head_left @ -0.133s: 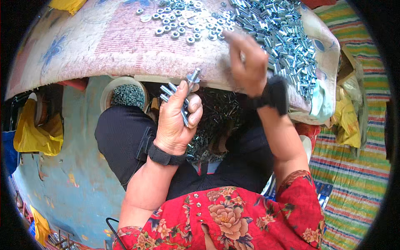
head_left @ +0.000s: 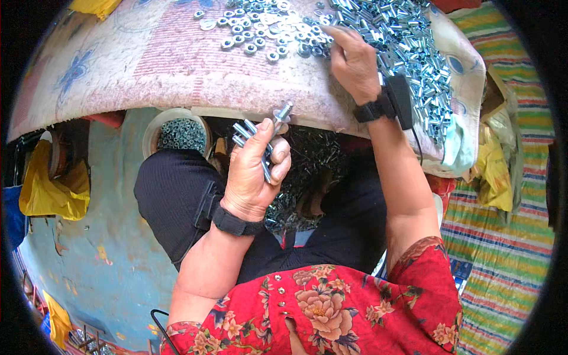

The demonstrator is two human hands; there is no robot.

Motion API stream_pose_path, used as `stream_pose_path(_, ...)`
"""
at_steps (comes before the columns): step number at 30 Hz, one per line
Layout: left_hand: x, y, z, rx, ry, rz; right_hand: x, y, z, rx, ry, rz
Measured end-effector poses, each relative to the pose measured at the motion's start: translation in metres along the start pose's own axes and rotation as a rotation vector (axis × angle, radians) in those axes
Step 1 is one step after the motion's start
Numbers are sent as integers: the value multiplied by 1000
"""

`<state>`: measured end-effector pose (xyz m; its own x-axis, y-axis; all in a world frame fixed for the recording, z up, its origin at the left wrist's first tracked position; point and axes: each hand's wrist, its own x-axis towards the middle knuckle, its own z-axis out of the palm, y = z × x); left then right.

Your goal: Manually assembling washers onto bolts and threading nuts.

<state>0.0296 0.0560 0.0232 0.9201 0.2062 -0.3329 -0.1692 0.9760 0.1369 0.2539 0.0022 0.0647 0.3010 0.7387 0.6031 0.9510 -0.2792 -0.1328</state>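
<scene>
My left hand [head_left: 251,171] is closed round several silver bolts [head_left: 244,131], whose ends stick out between thumb and fingers. Above the thumb, one bolt [head_left: 285,110] points up and right, with a round washer on its shaft. My right hand [head_left: 356,68] is over the cloth-covered table [head_left: 195,89], its index finger stretched toward a spread of flanged nuts [head_left: 248,35] and its other fingers loosely bent. No part shows in that hand. Just right of it lies a heap of short metal sleeves [head_left: 414,59].
Below the table edge, a white bucket [head_left: 151,130] holds many nuts. Dark metal pieces [head_left: 313,157] lie in the shadow between my knees. A pale green cloth [head_left: 455,145] hangs at the table's right corner. Yellow bags [head_left: 56,189] hang at the left.
My right hand has moved slightly up over the nuts, and its index finger has straightened. My left hand, still round the bolts, has shifted slightly right and down.
</scene>
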Motion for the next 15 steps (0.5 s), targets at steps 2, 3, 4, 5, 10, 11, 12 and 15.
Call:
stream_pose_path(2, 5, -2, 4, 38, 18, 7, 9, 9, 13, -18, -15, -69)
stream_pose_path(3, 5, -2, 5, 76, 46, 17, 9, 9, 24, -62, -54, -96)
stream_pose_path(4, 5, -2, 4, 82, 48, 28, 9, 10, 29, -109, -93, -123)
stream_pose_path(5, 5, -2, 4, 84, 44, 24, 7, 14, 27, -114, -91, -121)
stream_pose_path(10, 2, 0, 4, 85, 39, 30, -17, 4, -12, 142, -259, -175)
stream_pose_path(11, 2, 1, 6, 95, 54, 34, -22, 5, -21, 186, -245, -160)
stream_pose_path(12, 1, 1, 6, 120, 46, 24, -29, 8, -28, 181, -245, -158)
stream_pose_path(15, 2, 0, 0, 56, 0, -1, -39, 17, -36, 217, -47, 100)
